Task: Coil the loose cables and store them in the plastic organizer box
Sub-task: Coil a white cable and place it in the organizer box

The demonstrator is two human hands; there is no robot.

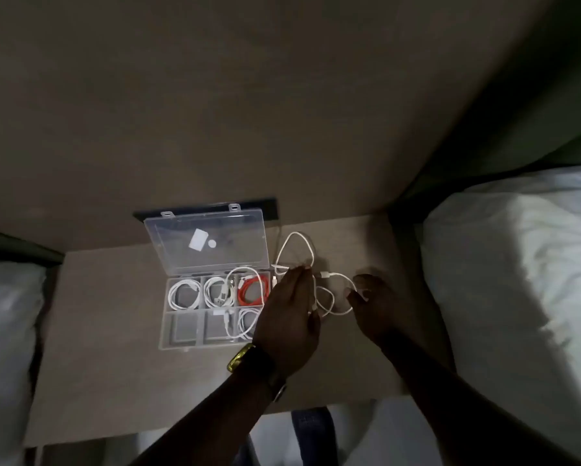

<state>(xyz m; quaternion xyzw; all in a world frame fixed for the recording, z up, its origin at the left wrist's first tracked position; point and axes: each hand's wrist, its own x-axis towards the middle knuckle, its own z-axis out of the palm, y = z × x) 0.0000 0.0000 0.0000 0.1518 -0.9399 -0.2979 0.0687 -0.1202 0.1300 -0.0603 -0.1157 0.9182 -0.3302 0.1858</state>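
Observation:
A clear plastic organizer box (pixel 168 331) lies open on the small table, its lid (pixel 208 242) tilted back against the wall. Coiled white cables (pixel 184 294) fill the upper left compartments, an orange cable (pixel 254 290) the upper right one, and another white cable (pixel 245 322) lies below it. A loose white cable (pixel 296 240) loops on the table right of the box. My left hand (pixel 289 317) pinches this cable near its middle. My right hand (pixel 380 304) holds the cable's right loop between its fingertips.
The beige table (pixel 114 364) stands between two beds with white pillows, one at the left (pixel 6 314) and one at the right (pixel 517 280). A dark wall socket strip (pixel 269 205) sits behind the box lid. A wall rises right behind the table.

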